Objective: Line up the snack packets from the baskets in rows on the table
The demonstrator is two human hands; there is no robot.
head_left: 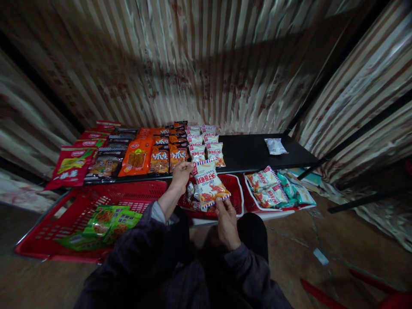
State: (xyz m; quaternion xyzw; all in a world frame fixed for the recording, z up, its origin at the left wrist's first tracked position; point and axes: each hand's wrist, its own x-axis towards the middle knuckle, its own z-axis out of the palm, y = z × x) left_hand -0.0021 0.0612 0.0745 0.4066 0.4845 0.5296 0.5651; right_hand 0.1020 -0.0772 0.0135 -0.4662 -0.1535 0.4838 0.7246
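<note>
Between my two hands is a white snack bag (210,183) with a striped edge and orange-red pictures, tilted above a red basket (238,195). My left hand (182,177) pinches its upper left corner. At its lower right edge, my right hand (227,221) grips it between thumb and fingers. More packets lie in the basket underneath, partly hidden by the bag. Just beyond, matching white snack bags (206,148) stand in two rows on the black shelf (243,150). A single pale packet (276,146) lies apart on the shelf's right side.
Orange, dark and red snack packs (137,156) fill the shelf's left part. A red basket (64,219) with green packets (111,223) sits at left. Another basket (254,205) at right holds white and teal packets. Black rack poles (317,94) and a striped curtain (206,64) enclose the shelf.
</note>
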